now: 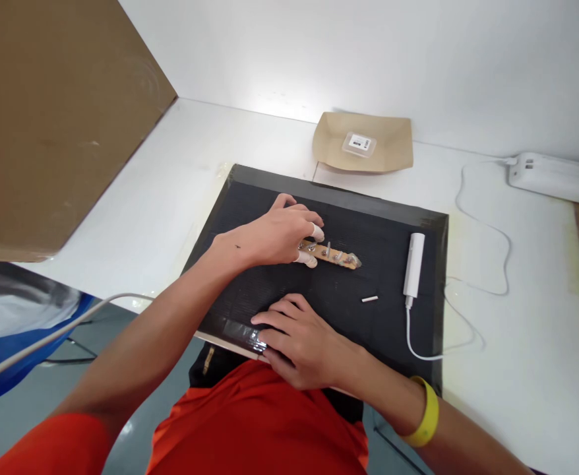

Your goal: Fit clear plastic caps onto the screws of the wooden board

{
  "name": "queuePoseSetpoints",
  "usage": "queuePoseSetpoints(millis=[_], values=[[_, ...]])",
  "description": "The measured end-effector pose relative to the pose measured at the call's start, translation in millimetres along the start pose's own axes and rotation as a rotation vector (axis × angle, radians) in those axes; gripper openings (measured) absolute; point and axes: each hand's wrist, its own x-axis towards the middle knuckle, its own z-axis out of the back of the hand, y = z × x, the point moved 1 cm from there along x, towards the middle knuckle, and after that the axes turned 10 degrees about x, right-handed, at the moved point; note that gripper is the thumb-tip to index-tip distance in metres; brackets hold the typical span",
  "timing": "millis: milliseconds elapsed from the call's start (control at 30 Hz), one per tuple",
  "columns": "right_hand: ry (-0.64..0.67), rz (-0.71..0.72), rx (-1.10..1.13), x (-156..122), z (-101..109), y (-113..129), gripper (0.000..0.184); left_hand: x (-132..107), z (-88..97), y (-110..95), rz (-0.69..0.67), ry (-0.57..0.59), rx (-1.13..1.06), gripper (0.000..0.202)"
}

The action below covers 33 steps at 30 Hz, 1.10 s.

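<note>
My left hand (289,231) is over the middle of a black mat (368,343), with white coverings on its thumb and index finger. Those two fingers close around the left part of a narrow wooden strip (341,258), whose left end is hidden beneath the hand. Small metal pieces stand up along the strip. Nearer to me, my right hand (299,340) lies palm down at the mat's front edge, fingers extended and holding nothing. A short white stick (369,299) lies on the mat to the right of both hands.
A white cylindrical device (414,264) lies on the mat's right side, its cable trailing over the table. Behind the mat, a brown paper tray (326,142) holds a clear plastic box (359,144). A white power strip (556,177) is at far right; a brown board (62,119) stands left.
</note>
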Motion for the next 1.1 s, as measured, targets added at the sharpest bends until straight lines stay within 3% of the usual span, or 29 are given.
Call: queuePoseSetpoints(millis=[167,600,867,1100], values=[[-0.007,-0.011,-0.007,0.0,0.2,1.6,0.011,-1.6,1.5,1.8,0.048,0.015,-0.014,0.029],[-0.005,0.011,-0.008,0.1,0.5,0.1,0.011,-2.0,2.7,0.9,0.061,0.112,-0.009,0.018],[-0.008,0.009,0.009,-0.1,-0.2,-1.3,0.010,-2.2,4.3,1.0,0.052,0.109,-0.008,0.014],[-0.007,-0.003,0.004,0.2,0.1,1.8,0.009,-4.4,4.2,2.2,0.029,0.034,-0.027,0.010]])
